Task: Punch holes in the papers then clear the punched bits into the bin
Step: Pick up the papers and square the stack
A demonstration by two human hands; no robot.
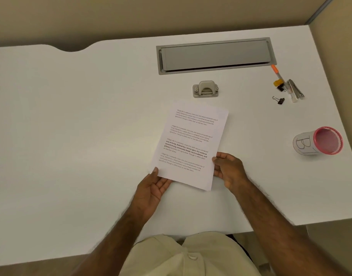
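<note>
While the papers [189, 144] are pinched at their near corners by the left hand [153, 188] and right hand [229, 170] over the desk [71, 116], the punch [205, 89] stands beyond; the bin [318, 143], lying sideways at right, looks empty.

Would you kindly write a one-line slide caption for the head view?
Both hands, left hand and right hand, hold printed papers before the hole punch; bin stands to the right.
</note>
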